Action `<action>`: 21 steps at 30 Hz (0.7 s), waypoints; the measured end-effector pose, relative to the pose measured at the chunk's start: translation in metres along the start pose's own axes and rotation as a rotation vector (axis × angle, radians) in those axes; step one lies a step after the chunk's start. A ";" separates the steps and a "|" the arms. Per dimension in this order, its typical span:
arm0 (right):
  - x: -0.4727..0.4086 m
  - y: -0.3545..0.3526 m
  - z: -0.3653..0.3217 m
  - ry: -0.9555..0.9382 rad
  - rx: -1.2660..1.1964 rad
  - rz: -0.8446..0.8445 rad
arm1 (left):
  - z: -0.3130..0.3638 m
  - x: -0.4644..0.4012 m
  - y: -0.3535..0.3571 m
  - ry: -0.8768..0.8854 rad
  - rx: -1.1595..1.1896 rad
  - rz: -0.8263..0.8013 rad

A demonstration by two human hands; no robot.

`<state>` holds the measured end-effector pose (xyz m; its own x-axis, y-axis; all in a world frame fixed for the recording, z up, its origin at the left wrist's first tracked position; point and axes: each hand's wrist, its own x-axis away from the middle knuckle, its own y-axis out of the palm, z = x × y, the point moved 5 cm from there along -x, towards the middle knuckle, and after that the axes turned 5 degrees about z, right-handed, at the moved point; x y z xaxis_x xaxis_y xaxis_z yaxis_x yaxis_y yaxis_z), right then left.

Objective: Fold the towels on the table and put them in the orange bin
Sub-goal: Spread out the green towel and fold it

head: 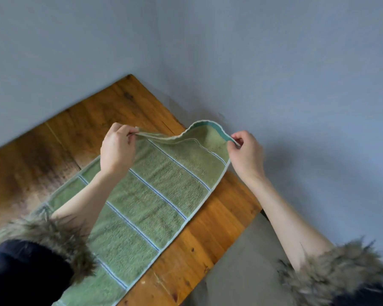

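A long green towel (146,202) with thin blue-and-white stripes lies stretched along the wooden table (93,120). Its far end is lifted off the table and curls over, showing a teal underside. My left hand (117,149) pinches the far left corner of that end. My right hand (245,153) pinches the far right corner. Both corners are held up at about the same height, and the edge between them sags. The near end of the towel runs out of the frame at the bottom. No orange bin is in view.
The table stands in a corner between two grey-blue walls (274,62). Its right edge drops to a grey floor (241,272). Fur-trimmed dark sleeves (53,244) cover my upper forearms at the bottom of the frame.
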<state>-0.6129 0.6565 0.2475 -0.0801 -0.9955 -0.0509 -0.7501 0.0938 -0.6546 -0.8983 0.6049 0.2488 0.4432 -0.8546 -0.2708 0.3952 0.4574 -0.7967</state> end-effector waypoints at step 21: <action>0.282 0.125 -0.213 -0.504 -0.044 -0.620 | -0.198 0.081 -0.261 -0.029 0.129 0.150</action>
<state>-0.8691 0.3902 0.3121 0.6585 -0.7520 -0.0286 -0.5867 -0.4892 -0.6453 -1.1248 0.3677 0.3284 0.5269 -0.7681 -0.3639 0.4221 0.6081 -0.6723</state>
